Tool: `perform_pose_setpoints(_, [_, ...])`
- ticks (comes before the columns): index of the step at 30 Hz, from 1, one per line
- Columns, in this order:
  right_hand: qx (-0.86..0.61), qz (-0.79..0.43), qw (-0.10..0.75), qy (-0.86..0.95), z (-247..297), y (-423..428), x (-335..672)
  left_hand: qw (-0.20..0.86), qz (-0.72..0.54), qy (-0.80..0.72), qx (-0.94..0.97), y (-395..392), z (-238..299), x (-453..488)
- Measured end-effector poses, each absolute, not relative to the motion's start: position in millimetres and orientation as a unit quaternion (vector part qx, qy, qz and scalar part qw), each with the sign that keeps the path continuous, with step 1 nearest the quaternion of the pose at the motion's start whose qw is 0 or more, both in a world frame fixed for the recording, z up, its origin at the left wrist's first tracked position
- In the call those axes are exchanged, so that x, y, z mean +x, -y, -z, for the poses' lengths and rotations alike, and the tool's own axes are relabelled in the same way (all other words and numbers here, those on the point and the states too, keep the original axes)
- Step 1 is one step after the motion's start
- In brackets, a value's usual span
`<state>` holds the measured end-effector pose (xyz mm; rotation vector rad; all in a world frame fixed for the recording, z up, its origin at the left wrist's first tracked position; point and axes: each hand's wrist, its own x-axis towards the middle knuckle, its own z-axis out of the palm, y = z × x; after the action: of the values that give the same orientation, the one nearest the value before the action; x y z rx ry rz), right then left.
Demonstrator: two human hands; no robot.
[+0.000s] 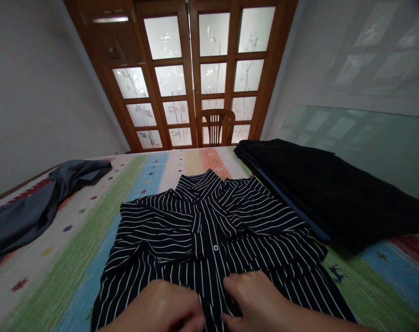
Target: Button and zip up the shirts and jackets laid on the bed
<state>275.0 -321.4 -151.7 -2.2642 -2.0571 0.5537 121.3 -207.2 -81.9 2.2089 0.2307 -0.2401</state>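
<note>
A black shirt with white stripes (pixel 209 230) lies front side up, its collar pointing away from me. Both of its short sleeves are laid inward across the chest, and one white button shows on the placket. My left hand (pixel 164 304) is at the lower front of the shirt, left of the placket, fingers curled in on the fabric. Just right of the placket, my right hand (pixel 253 297) is closed on the cloth too, with thumb and fingers bent toward each other. The shirt's hem is out of view, and the left hand is slightly blurred.
A striped, patterned cloth (pixel 126 198) covers the surface. Stacked dark folded clothes (pixel 316 180) lie at the right, beside a pale green panel (pixel 362 133). Grey garment (pixel 32 212) lies at the left. A wooden chair (pixel 215 121) stands before glazed wooden doors (pixel 192 60).
</note>
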Motion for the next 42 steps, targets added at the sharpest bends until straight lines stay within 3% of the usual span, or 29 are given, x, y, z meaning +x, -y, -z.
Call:
perform_pose_setpoints(2, [-0.723,-0.179,0.004,0.667,150.7,322.0,274.5,0.346,0.040,-0.139,0.927,204.1,78.7,129.6])
perform_pose_setpoints(4, [-0.718,-0.183,0.005,0.672,149.4,323.3,275.2,0.319,0.022,-0.162,0.934,205.2,80.8,138.7])
perform_pose_setpoints(9, [-0.717,-0.195,0.075,0.665,148.0,325.8,282.2,0.364,0.045,-0.159,0.917,211.1,107.1,160.1])
perform_pose_setpoints(14, [-0.715,-0.236,0.208,0.624,145.3,321.9,291.9,0.366,0.050,-0.189,0.910,208.6,127.2,166.1])
perform_pose_setpoints(19, [-0.675,-0.320,0.361,0.558,143.0,317.4,295.6,0.529,0.046,-0.195,0.825,211.3,141.1,163.3])
perform_pose_setpoints(22, [-0.636,-0.376,0.408,0.536,146.7,316.8,293.8,0.603,0.032,-0.174,0.778,213.3,149.9,163.2])
perform_pose_setpoints(31, [-0.638,-0.343,0.403,0.559,154.3,319.2,291.2,0.707,0.072,-0.126,0.692,210.0,156.1,165.4])
perform_pose_setpoints(42, [-0.640,-0.260,0.356,0.630,151.5,317.3,293.2,0.654,0.082,-0.190,0.727,211.9,156.7,166.5])
